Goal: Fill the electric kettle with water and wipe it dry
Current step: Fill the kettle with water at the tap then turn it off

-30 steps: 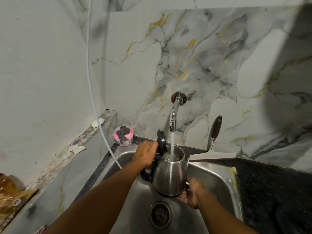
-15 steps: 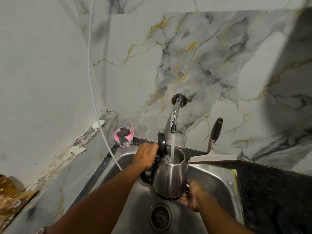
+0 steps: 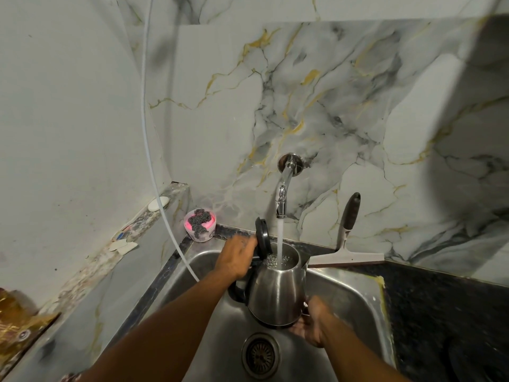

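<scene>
Steel kettle [image 3: 276, 293] stands upright over the sink [image 3: 355, 293] under the tap [image 3: 282, 194], my left hand [image 3: 237, 256] clamped on its handle at its left and my right hand [image 3: 311, 323] cupping its base from the right.

Corner of a kitchen: plain pale wall [image 3: 63, 111] at left; rear wall [image 3: 344, 100] clad in grey marble-look panels with gold veins. A narrow ledge [image 3: 154, 216] runs along the left wall. Dark speckled counter [image 3: 440, 304] at right, beside a steel sink [image 3: 355, 296]. Shadow darkens the upper right corner
</scene>
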